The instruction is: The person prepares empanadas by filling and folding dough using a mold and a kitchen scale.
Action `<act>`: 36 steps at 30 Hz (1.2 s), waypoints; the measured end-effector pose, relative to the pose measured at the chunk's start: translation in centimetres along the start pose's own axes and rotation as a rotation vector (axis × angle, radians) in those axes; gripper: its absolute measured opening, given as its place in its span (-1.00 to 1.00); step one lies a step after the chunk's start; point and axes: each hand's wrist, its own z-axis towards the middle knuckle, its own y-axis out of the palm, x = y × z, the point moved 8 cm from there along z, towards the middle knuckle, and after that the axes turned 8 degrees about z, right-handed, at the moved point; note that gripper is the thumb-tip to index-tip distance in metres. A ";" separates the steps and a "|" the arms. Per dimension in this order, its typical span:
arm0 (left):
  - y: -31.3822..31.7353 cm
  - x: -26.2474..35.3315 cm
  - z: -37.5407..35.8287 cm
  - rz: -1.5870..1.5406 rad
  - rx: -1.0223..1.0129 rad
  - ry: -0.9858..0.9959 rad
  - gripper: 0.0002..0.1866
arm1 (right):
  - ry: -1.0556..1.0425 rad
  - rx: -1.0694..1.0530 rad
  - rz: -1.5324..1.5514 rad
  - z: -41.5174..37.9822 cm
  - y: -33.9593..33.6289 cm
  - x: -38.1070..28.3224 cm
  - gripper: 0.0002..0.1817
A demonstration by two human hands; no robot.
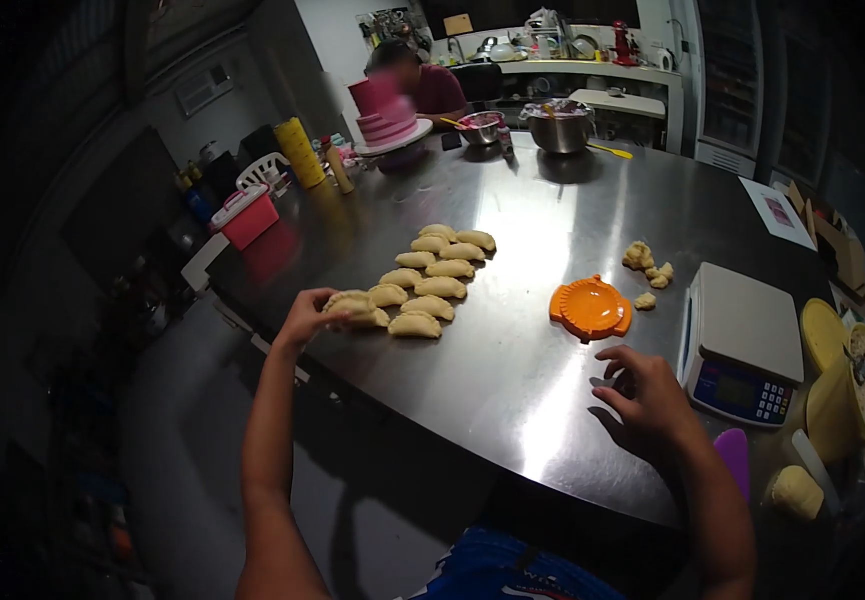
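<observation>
My left hand (306, 318) is closed on the edge of a crimped, half-moon empanada (351, 302), at the near left end of the rows. It overlaps another pastry just beneath it. Several more raw empanadas (441, 287) lie in two slanting rows on the steel table. Over the table's near right part hovers my right hand (644, 388), fingers curled but apart, with nothing between them. Just beyond it sits an orange dough press (590, 307), opened flat. Small lumps of dough (646, 262) lie behind the press.
Right of my right hand is a digital scale (742, 340), with a purple scraper (732, 462), a dough ball (796, 492) and a tub of filling (864, 375) nearby. Across the table, a person (437, 90) sits behind a pink tiered cake (382, 112); steel bowls (559, 130) stand beside it.
</observation>
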 end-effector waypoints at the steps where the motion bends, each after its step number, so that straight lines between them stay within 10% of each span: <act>1: -0.8 -0.2 1.1 -0.060 0.094 0.045 -0.68 | 0.012 -0.012 0.009 0.1 0.1 0.2 -0.59; 13: -1.1 -3.4 22.7 -0.023 -0.104 0.086 -0.75 | 0.104 -0.082 0.033 0.0 0.9 0.9 -0.58; 36: 3.4 -5.3 28.4 0.205 -0.354 -0.301 -0.56 | 0.159 -0.209 -0.110 1.6 2.2 2.2 -0.58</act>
